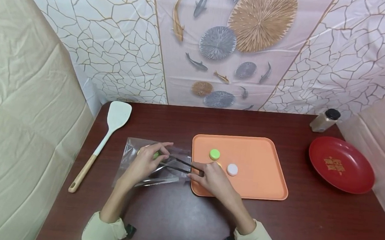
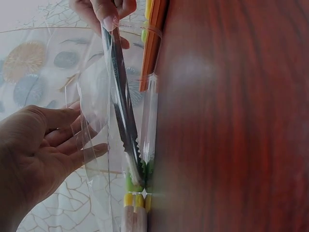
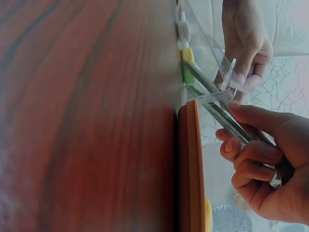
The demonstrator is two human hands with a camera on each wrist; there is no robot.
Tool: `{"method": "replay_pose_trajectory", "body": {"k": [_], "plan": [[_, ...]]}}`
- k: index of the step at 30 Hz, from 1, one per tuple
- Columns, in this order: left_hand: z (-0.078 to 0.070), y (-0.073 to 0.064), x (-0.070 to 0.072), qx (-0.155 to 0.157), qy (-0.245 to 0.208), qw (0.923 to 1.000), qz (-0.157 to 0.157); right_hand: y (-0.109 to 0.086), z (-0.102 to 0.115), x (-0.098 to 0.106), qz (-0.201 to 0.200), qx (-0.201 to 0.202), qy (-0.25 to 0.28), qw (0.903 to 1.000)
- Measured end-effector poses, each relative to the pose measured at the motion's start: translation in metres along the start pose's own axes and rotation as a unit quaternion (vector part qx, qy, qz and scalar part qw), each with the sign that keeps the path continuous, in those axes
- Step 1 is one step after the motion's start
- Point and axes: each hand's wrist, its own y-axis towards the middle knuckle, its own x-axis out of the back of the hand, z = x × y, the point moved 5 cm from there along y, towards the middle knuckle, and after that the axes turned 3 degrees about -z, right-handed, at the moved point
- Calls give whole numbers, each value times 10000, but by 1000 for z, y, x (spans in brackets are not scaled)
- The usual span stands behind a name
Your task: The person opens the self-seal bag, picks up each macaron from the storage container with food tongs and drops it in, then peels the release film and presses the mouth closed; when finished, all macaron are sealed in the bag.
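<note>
My right hand (image 1: 213,176) grips metal tongs (image 2: 124,108) with dark arms over the tray's left edge. The tongs reach into a clear plastic bag (image 1: 165,180) lying flat on the table. Their serrated tips are at a green macaron (image 2: 133,182) inside the bag. Beyond it in the bag, yellow macarons (image 2: 128,199) show beside pinkish ones. Above the bag, my left hand (image 1: 147,158) holds up its top film near the mouth between thumb and fingers. On the orange tray (image 1: 256,166) lie a green macaron (image 1: 214,154), a white macaron (image 1: 232,169) and a partly hidden yellow one.
A white spatula (image 1: 118,116) with a wooden handle lies at the left of the table. At the right are a red oval plate (image 1: 349,158) and a black-capped jar (image 1: 323,122). Patterned cloth (image 1: 124,35) hangs along the back edge.
</note>
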Motion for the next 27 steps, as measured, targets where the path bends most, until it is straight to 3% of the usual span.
{"method": "replay_pose_trajectory", "body": {"k": [6,10,11,17,22,27], "plan": [[0,-1,1,5,-49,10000,-15,-1,-18,13,94,177,448,9988],[-1,-1,1,-8,-55,10000,12,-7,-34,42,366,38,402,9985],[-1,-1,1,-10,-57,10000,10,-10,-29,55,520,-148,356,9979],[0,-1,1,27,-80,10000,-15,-30,-62,102,926,-178,442,9946],[0,0,0,29,-88,10000,-20,-55,-89,140,608,-389,549,9959],[0,-1,0,41,-78,9999,-51,-83,-115,169,413,-1025,378,9932]]}}
